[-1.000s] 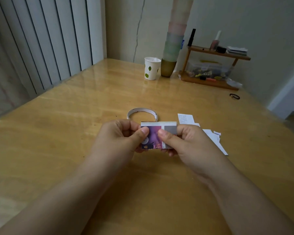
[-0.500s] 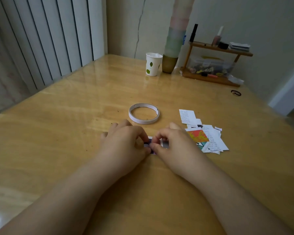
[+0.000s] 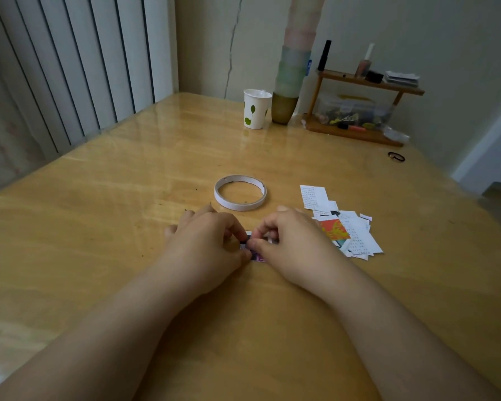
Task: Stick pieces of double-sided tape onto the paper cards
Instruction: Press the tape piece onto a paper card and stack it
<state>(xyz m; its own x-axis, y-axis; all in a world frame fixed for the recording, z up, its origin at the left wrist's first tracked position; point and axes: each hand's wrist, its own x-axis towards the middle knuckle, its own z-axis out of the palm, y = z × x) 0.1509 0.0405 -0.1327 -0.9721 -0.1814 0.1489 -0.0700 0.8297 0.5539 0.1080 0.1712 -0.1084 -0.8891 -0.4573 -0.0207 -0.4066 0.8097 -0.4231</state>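
Note:
A small purple card [image 3: 256,256] lies flat on the wooden table [image 3: 99,227], mostly hidden under my two hands. My left hand [image 3: 209,244] has its fingers curled and holds the card's left part down. My right hand [image 3: 289,244] pinches at the card's upper middle, thumb against forefinger; the pinched bit is too small to make out. A white ring of double-sided tape [image 3: 240,193] lies just beyond my hands. A pile of paper cards [image 3: 344,230], with an orange one on top, lies to the right of my right hand.
A white paper cup [image 3: 255,109] with green leaves and a tall stack of cups [image 3: 292,70] stand at the table's far edge. A small wooden shelf [image 3: 359,111] with clutter sits at the back right, a black hair tie [image 3: 396,156] near it.
One second ago both hands held the purple card up above the table. They brought it down flat on the table and now work on it there.

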